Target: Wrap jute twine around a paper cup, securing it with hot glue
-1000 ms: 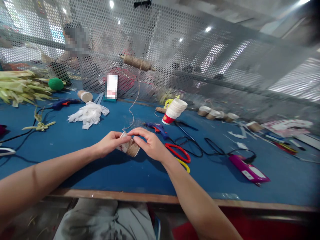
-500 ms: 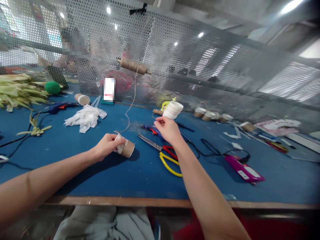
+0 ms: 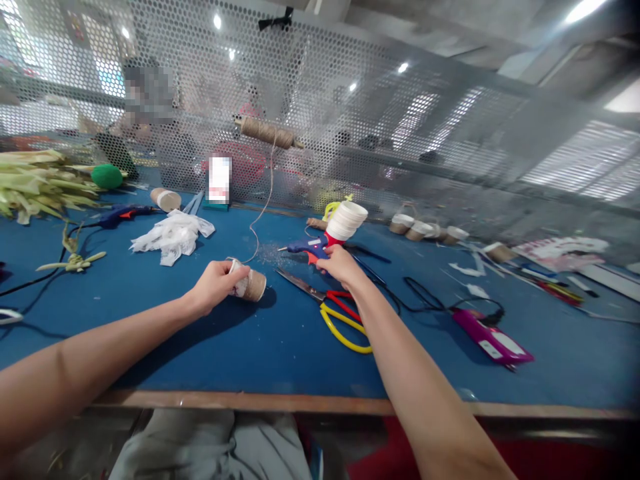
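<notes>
My left hand [image 3: 217,287] is closed around a small paper cup [image 3: 255,285] wrapped partly in brown twine, tilted on its side just above the blue table. A strand of twine [image 3: 261,217] runs from the cup up to a spool [image 3: 267,133] on the mesh panel. In my right hand [image 3: 341,265] is a blue and red glue gun [image 3: 306,247], its nozzle pointing left. Behind that hand stands a stack of white paper cups [image 3: 347,220]. Scissors [image 3: 345,325] with red and yellow handles lie below the glue gun.
White lace [image 3: 173,237] and a second glue gun [image 3: 125,214] lie at left, near pale husks [image 3: 43,180]. To the right are a purple box [image 3: 493,337] with a black cable and several twine-wrapped cups [image 3: 425,230]. A perforated metal panel [image 3: 310,87] closes off the back.
My right hand has closed on the glue gun and raised it off the table. The left hand, with its cup, has shifted slightly up.
</notes>
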